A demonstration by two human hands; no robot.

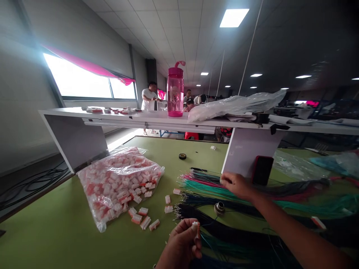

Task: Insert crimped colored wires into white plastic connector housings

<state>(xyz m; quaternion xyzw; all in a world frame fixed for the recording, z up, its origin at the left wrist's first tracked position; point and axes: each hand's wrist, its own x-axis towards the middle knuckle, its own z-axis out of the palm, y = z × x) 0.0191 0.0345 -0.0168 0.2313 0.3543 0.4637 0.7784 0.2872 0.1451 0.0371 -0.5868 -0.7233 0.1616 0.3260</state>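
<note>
Plug, white and orange, is pinched between the thumb and fingers of the left hand. Up and to the right of that grip, the right hand bends its fingers over the pink wires; I cannot tell if it has a wire in its fingertips or not. To the left of the grip, loose plugs lie on the green table and seem to have no wires in them, and past those sits a clear bag full of more. Just ahead of the grip lie the black wires, with the green wires farther on. So it looks like one plug is being worked on and lots and lots are left (that bag is very fat). Another plug lies far to the right of the grip, on top of wires, and I can't see if it has any wires in it. The left fingers hide much of the plug they pinch, so its holes don't show. Thin wires pass close by, but they may just lie under the hand. The right arm covers some wires, and the far ones get dark and blurry.
</note>
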